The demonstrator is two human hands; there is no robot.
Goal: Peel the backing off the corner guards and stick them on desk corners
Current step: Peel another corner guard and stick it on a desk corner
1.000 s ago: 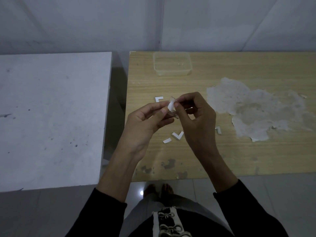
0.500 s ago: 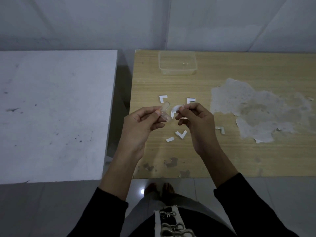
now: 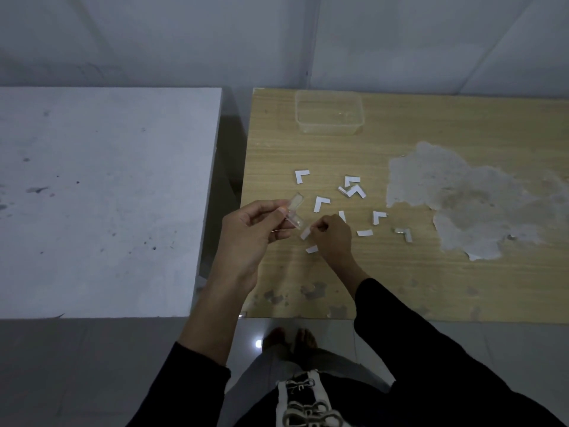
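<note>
Over the desk (image 3: 400,288), a clear guard (image 3: 295,208) is being pinched by the left hand (image 3: 249,232), its outline hard to make out in the dim light. A white backing strip (image 3: 305,233) is being gripped by the right hand (image 3: 334,238), whose fingertips are being hidden by its knuckles. More white backings (image 3: 321,203) are lying scattered just beyond.

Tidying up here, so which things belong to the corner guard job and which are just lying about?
Job: clear corner guard in left hand; backing strip pinched by right hand; spare guard; wooden desk.
Lying about: peeled backings; plastic container; white table.
</note>
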